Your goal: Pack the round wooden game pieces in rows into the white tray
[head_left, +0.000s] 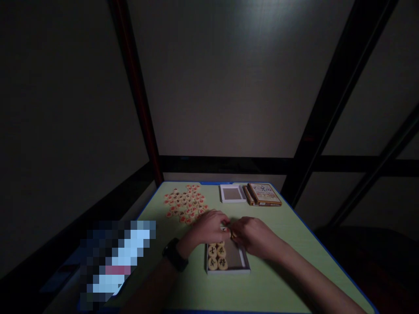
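A shallow open box (235,271) lies on the table in front of me. Round wooden xiangqi pieces (222,263) with dark characters fill its left side in two columns, while its bare bottom shows on the right. My left hand (211,226), with a dark watch at the wrist, is over the box's far left part. Its fingers are closed at a pale xiangqi piece (223,229). Close beside it, my right hand (250,235) is over the far right edge, its fingers pinched on the edge of another xiangqi piece (233,234). The fingers hide the box's far end.
Loose xiangqi pieces (186,203) with red and dark characters are spread at the table's far left. Farther back are an open white-edged box part (233,194) and stacked printed boxes (264,194). The green table (284,244) has a blue edge. A blurred-out bright screen is at left.
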The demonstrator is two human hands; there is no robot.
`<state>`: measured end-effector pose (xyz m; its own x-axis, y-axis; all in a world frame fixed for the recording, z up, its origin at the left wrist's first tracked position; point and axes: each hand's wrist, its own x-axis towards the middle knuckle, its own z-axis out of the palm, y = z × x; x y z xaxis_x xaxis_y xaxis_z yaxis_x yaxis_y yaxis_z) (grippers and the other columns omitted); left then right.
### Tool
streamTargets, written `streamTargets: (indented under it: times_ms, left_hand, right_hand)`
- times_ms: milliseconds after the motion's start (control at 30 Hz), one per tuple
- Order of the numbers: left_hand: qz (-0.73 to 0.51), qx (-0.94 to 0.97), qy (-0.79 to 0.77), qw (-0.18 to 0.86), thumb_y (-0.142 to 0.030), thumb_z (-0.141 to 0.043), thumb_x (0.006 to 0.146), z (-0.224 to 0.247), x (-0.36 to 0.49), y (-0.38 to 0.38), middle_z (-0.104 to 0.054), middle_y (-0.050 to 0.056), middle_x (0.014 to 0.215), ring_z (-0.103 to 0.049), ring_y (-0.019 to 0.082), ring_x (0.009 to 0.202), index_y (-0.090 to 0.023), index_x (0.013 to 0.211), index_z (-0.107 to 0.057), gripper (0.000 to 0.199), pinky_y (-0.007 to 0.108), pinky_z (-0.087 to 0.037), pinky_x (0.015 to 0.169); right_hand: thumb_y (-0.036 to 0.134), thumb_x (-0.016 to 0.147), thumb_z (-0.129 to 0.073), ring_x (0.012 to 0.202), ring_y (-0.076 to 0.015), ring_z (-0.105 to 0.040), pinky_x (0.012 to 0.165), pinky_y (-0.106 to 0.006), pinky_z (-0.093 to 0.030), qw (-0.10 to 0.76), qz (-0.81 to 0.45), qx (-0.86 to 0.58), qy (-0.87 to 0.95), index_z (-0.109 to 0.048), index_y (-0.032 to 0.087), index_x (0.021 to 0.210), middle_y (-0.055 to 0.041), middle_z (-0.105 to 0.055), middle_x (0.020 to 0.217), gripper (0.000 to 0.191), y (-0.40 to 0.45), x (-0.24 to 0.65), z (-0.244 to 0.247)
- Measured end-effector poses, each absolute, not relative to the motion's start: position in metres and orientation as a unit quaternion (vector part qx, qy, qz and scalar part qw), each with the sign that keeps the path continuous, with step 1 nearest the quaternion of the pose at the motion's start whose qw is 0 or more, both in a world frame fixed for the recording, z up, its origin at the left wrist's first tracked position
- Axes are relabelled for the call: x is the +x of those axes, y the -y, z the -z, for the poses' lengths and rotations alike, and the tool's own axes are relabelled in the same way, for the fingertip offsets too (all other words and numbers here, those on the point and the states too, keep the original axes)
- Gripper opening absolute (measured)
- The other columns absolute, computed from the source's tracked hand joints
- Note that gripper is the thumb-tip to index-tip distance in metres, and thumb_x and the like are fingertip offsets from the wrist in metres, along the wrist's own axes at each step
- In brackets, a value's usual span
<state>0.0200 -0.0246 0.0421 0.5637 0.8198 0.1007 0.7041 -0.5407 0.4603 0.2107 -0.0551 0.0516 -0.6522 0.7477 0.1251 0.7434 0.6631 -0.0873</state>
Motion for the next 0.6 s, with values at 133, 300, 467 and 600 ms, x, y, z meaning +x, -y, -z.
streamTargets:
  times_ms: [133, 300, 467, 600]
  left_hand:
    - [-0.131, 0.881, -0.428, 0.155, -0.025, -0.069, 0.069, -0.042, 0.021, 0.027, -0.074, 0.008, 0.098, -0.065, 0.025, 0.095, -0.018, 0.092, -0.073, 0.024, 0.034, -0.048, 0.088]
    - [-0.124, 0.889, -0.416, 0.144, -0.027, -0.072, 0.067, -0.04, 0.019, 0.026, -0.072, 0.008, 0.096, -0.064, 0.026, 0.094, -0.018, 0.09, -0.071, 0.025, 0.034, -0.048, 0.087]
    - [-0.13, 0.887, -0.419, 0.146, -0.035, -0.075, 0.067, -0.037, 0.021, 0.026, -0.071, 0.008, 0.095, -0.064, 0.026, 0.095, -0.019, 0.091, -0.07, 0.03, 0.035, -0.048, 0.088]
    - [-0.146, 0.877, -0.426, 0.165, -0.031, -0.072, 0.07, -0.034, 0.021, 0.026, -0.072, 0.006, 0.097, -0.064, 0.026, 0.096, -0.02, 0.093, -0.071, 0.025, 0.035, -0.048, 0.089]
  right_hand:
    - [0.014, 0.083, -0.06, 0.074, -0.0206, -0.064, 0.062, -0.029, -0.036, 0.067, 0.022, -0.43, 0.9, -0.069, 0.017, 0.089, -0.01, -0.072, 0.082, 0.012, 0.057, 0.205, -0.046]
    - [0.011, 0.079, -0.063, 0.071, -0.0196, -0.063, 0.061, -0.028, -0.036, 0.097, 0.021, -0.43, 0.897, -0.069, 0.018, 0.086, -0.0079, -0.07, 0.078, 0.011, 0.058, 0.205, -0.047]
    - [0.01, 0.078, -0.064, 0.071, -0.018, -0.061, 0.063, -0.027, -0.038, 0.168, -0.031, -0.433, 0.885, -0.068, 0.019, 0.082, -0.0046, -0.069, 0.076, 0.011, 0.052, 0.218, -0.055]
    - [0.007, 0.079, -0.058, 0.07, -0.0169, -0.06, 0.064, -0.026, -0.039, 0.219, -0.049, -0.443, 0.868, -0.069, 0.018, 0.084, -0.0052, -0.068, 0.079, 0.016, 0.045, 0.229, -0.057]
